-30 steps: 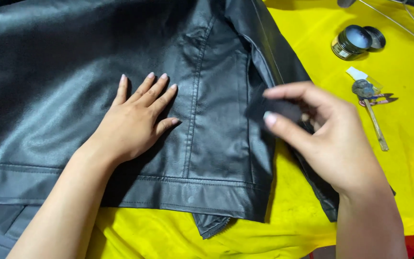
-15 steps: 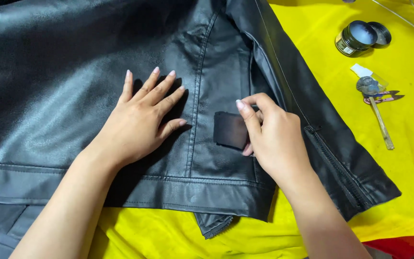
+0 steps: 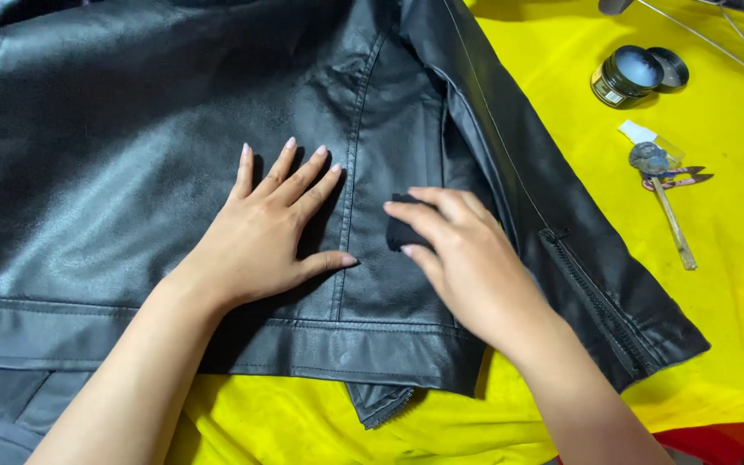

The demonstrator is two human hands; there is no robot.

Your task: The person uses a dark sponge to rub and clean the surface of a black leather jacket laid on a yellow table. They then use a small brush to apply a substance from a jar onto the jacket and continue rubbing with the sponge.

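A black leather jacket lies spread flat on the yellow cloth, hem toward the near edge, its zipped sleeve stretching off to the right. A small black pad rests pressed on its right panel, beside a vertical seam.

Left hand: bare, no ring, no glove | right hand: bare, no ring | forearms: uncovered, no sleeves, no watch | nails: short, unpainted

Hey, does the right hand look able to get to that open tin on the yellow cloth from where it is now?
Probably yes. The right hand presses a small black pad on the jacket; between it and the tin lie only the flat sleeve and bare yellow cloth, nothing standing in the way.
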